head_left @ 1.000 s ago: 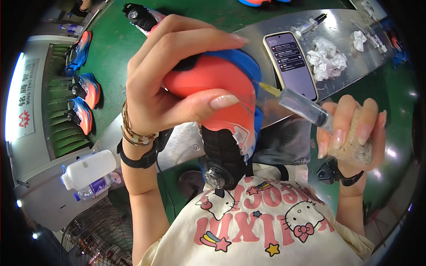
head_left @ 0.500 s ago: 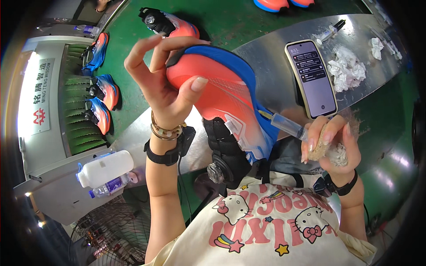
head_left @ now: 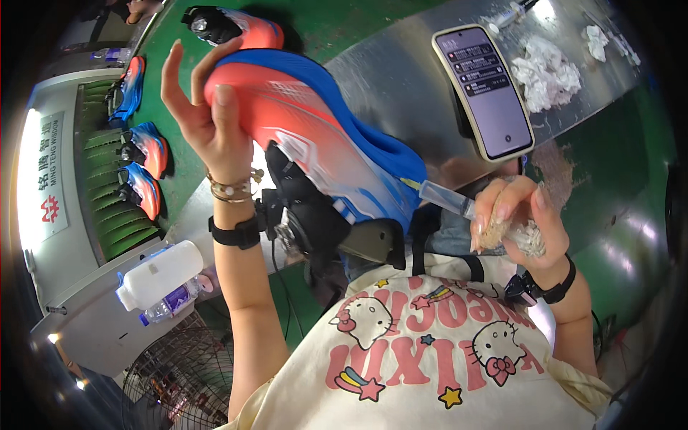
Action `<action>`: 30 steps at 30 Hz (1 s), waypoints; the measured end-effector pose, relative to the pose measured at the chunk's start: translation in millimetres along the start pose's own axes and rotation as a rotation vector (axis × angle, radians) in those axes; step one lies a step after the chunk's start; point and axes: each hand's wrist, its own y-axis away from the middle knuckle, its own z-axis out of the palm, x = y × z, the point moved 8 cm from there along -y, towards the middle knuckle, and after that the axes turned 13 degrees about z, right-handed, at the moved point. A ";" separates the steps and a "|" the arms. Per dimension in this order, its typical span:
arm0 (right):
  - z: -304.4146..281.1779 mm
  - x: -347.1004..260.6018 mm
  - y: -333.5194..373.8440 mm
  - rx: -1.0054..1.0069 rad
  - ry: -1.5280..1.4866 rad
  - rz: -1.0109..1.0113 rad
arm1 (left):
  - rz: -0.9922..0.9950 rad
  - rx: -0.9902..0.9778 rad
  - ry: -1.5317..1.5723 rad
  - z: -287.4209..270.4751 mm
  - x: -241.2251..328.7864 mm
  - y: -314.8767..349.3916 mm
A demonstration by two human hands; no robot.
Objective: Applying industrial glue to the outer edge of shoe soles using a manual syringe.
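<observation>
My left hand (head_left: 228,136) grips a running shoe (head_left: 287,115) by its toe, thumb on the upper, some fingers raised. The upper fades from coral to white and blue, with a blue sole (head_left: 344,122); a black collar and a clear dial face my body. My right hand (head_left: 548,226) holds a clear syringe (head_left: 448,199). Its yellowish tip meets the shoe near the sole edge at the heel end; whether it touches I cannot tell. Also in the right hand are a rough beige piece (head_left: 493,233) and a white wad (head_left: 529,240).
A phone (head_left: 484,93) and crumpled white tissue (head_left: 545,75) lie on the metal ledge. Several similar shoes (head_left: 147,147) stand left by a green-bristled opening; another shoe (head_left: 251,32) lies beyond my left hand. A white bottle (head_left: 161,274) and a fan (head_left: 179,373) are lower left.
The shoe has swung left and turned, so more of its blue sole edge shows. The syringe has shifted slightly left and stays by the sole edge. The whole view has shifted a little.
</observation>
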 end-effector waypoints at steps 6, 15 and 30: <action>-6.8 4.5 6.4 0.037 -0.002 0.014 | -0.181 0.118 0.076 -10.9 -22.4 19.9; -8.6 -2.3 3.4 0.142 0.260 -0.029 | -0.415 0.294 -0.098 -48.2 -54.7 69.2; -7.0 -0.4 -15.2 0.249 0.237 -0.052 | -1.120 0.424 -0.082 -78.1 19.2 204.7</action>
